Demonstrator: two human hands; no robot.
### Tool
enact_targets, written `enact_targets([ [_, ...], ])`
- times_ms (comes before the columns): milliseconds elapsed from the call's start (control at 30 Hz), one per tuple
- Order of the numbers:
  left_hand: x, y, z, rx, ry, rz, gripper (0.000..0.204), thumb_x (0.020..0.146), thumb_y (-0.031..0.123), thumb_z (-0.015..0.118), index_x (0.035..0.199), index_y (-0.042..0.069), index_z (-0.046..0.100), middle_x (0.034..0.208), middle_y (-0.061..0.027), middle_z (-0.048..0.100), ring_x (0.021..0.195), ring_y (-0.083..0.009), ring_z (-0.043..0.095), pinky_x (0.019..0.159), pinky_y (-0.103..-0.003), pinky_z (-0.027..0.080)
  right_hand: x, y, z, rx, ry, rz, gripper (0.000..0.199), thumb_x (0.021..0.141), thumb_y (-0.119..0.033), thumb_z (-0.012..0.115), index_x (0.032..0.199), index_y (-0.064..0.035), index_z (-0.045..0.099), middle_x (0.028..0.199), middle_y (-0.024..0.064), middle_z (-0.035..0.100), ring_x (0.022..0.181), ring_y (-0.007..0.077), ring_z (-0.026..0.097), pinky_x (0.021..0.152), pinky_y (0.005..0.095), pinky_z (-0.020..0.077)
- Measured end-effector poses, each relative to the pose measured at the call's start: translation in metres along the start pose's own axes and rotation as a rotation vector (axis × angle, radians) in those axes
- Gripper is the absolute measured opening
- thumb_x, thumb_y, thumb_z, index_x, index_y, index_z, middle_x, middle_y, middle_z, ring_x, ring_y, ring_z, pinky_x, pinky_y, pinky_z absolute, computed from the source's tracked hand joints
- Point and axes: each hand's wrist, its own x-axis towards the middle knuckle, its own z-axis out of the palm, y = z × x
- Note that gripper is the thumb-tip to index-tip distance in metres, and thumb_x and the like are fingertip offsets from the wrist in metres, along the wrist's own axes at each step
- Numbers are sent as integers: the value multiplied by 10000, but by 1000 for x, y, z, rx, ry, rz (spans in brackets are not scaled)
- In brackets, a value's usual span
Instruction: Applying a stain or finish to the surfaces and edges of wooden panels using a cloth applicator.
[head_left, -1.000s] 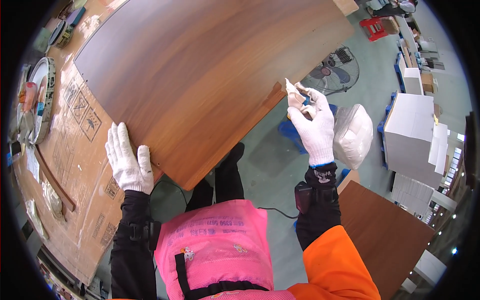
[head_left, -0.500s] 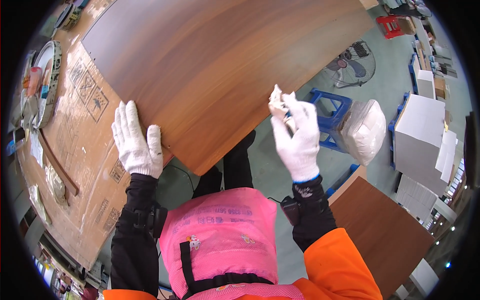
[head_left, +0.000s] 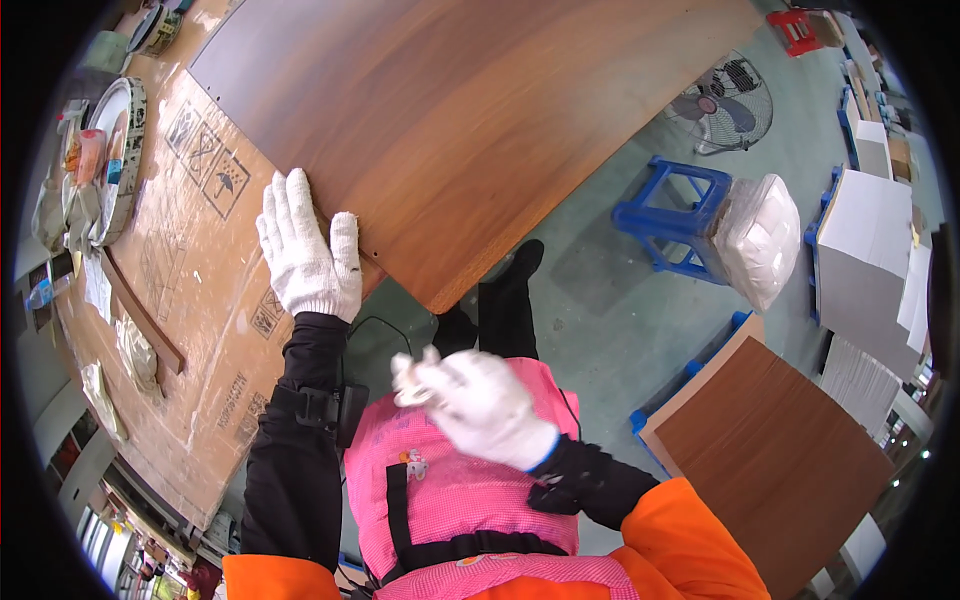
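A large brown wood-grain panel (head_left: 430,130) lies over the cardboard-covered table (head_left: 225,310), its near corner jutting past the table edge. My left hand (head_left: 308,250), in a white knit glove, rests flat at the panel's left edge with its fingers stretched out. In front of the pink apron (head_left: 460,530) hovers my right hand (head_left: 480,405), gloved the same way and blurred by motion. Its fingers are closed on a crumpled whitish cloth (head_left: 412,384), of which only a small part shows. This hand is apart from the panel.
To the right stand a blue plastic stool (head_left: 675,205) with a plastic-wrapped white cushion (head_left: 765,245) and a floor fan (head_left: 722,105). Brown panels (head_left: 770,450) lie on a blue pallet at lower right. On the table's left are a round tub (head_left: 130,125) and a brown strip (head_left: 145,310).
My right hand has swung from the panel's right edge down and left to the apron, still holding the cloth. The view has shifted; my left hand stays at the panel's edge.
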Motion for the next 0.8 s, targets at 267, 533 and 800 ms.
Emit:
enact_targets([
  [267,-1,1,0,3,8,-4,674,999,347,581,1571,59,373,1616,-225,368,1515,-397,309,1255,-519,194,63,96,-123,-266,527,240,385,866,-36,750,1236,-31,642,1052,149,594,815,224,670,702,320,553],
  [533,-1,-1,-1,-17,9,26,666,1010,324,547,1581,41,351,1601,-249,376,1490,-430,327,1235,-536,212,44,32,-27,-204,265,-151,243,829,-110,684,1069,-82,660,957,135,593,811,293,594,721,426,480],
  [800,0,-1,-4,-39,-37,22,655,1063,395,452,1581,10,343,1604,-279,350,1485,-436,321,1237,-512,228,87,127,-132,-222,612,22,206,835,-68,663,1004,-160,734,958,45,660,845,271,586,763,422,509],
])
